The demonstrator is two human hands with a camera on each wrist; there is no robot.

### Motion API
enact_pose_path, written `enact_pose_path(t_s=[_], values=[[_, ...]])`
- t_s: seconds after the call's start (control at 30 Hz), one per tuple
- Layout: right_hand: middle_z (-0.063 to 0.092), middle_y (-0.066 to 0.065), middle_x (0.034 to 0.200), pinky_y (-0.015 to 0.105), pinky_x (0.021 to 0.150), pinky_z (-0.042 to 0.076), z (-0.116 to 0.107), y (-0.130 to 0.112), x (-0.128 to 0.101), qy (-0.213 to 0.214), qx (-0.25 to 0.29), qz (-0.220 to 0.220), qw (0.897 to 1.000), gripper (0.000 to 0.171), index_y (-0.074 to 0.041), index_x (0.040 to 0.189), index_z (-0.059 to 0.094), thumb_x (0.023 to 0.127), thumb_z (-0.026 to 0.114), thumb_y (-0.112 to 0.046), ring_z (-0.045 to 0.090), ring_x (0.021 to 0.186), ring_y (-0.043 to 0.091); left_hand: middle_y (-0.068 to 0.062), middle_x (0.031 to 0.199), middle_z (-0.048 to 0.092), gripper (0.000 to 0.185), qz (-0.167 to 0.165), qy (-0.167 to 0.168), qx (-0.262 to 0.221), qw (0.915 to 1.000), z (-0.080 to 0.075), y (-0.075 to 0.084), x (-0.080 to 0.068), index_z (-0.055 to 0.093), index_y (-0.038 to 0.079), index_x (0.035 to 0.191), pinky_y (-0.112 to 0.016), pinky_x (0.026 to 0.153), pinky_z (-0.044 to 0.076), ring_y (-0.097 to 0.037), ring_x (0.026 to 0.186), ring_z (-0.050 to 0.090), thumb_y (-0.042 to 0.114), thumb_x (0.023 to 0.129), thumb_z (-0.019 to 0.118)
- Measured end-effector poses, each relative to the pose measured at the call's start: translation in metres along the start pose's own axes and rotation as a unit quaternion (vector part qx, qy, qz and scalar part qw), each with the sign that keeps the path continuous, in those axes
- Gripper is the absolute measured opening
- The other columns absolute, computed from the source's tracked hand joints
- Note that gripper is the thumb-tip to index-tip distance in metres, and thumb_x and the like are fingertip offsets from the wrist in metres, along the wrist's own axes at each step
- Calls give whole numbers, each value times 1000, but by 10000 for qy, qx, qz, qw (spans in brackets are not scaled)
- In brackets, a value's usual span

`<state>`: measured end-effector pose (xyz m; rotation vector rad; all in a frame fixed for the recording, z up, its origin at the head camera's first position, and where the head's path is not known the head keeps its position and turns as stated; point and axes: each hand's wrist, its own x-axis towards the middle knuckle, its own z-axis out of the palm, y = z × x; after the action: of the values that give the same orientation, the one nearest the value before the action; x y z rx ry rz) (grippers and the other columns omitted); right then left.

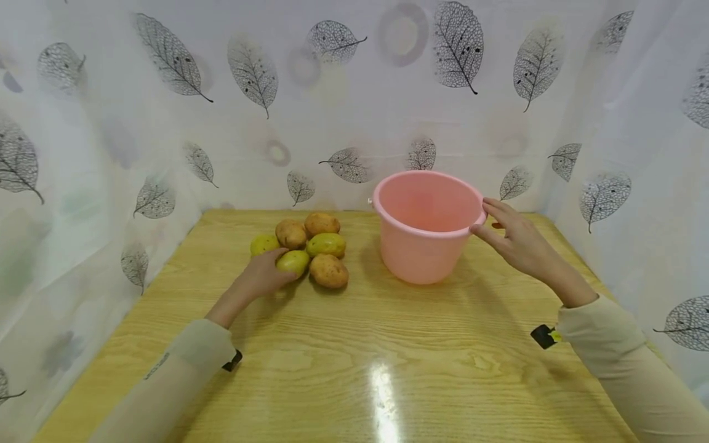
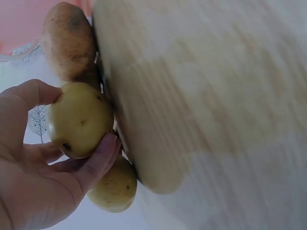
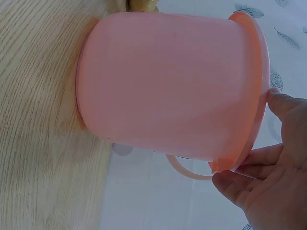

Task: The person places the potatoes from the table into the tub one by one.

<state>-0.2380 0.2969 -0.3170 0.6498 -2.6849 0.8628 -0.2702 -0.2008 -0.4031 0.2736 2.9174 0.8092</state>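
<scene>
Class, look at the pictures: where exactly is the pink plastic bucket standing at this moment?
In the head view, the pink plastic bucket stands upright on the wooden table, right of the potato pile, with the right hand touching its rim.

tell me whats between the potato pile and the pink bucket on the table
Nothing: in the head view a bare strip of wooden table separates the potatoes from the pink bucket, shaded by the bucket.
</scene>
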Motion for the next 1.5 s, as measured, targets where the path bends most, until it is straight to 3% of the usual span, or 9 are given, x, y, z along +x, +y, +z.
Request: enact_pose_path(t_s=[0.27, 0.57, 0.73, 0.93, 1.17, 1.5], values=[[32, 29, 161, 71, 96, 46, -1, -1, -1, 39, 22, -11, 10000, 60, 3, 156, 40, 108, 57, -29, 52, 124, 58, -32, 147, 50, 76, -324, -40, -138, 9994, -12, 6, -4, 41, -6, 153, -59, 108, 43, -48, 131, 51, 37, 95, 63], [33, 31, 160, 72, 94, 46, -2, -2, 3, 49, -43, 60, 10000, 60, 4, 155, 40, 109, 55, -31, 51, 122, 58, -30, 137, 57, 79, -295, 149, -410, 9986, -38, 15, -1, 39, -5, 155, -46, 85, 51, -36, 105, 59, 39, 94, 61], [33, 31, 160, 72, 93, 47, -3, -1, 3, 39, -20, 53, 10000, 60, 3, 156, 40, 109, 55, -31, 51, 122, 57, -28, 143, 53, 76, -259, 210, -571, 9978, -55, 28, 1, 38, 2, 158, -48, 90, 50, -37, 111, 57, 41, 97, 58], [34, 30, 160, 71, 94, 47, -2, -1, 3, 80, -5, 63, 9999, 60, 2, 156, 41, 108, 56, -31, 52, 122, 57, -25, 153, 46, 74, -136, 192, -835, 9962, -74, 51, 1, 35, 6, 160, -53, 101, 47, -37, 120, 53, 45, 101, 55], [34, 30, 160, 71, 95, 47, -2, -2, 3, 111, 44, -31, 9999, 61, 2, 156, 41, 107, 58, -30, 51, 124, 57, -20, 140, 56, 72, 112, 232, -1056, 9941, -89, 83, 5, 35, 8, 161, -47, 94, 50, -32, 108, 59, 45, 101, 54], [37, 31, 158, 69, 99, 46, -1, 1, 2, 168, 137, -166, 9996, 60, 5, 153, 44, 105, 63, -26, 48, 130, 55, -16, 126, 59, 72, 250, 272, -1180, 9923, -88, 131, 20, 38, 12, 160, -39, 82, 50, -29, 99, 58, 36, 95, 55]])
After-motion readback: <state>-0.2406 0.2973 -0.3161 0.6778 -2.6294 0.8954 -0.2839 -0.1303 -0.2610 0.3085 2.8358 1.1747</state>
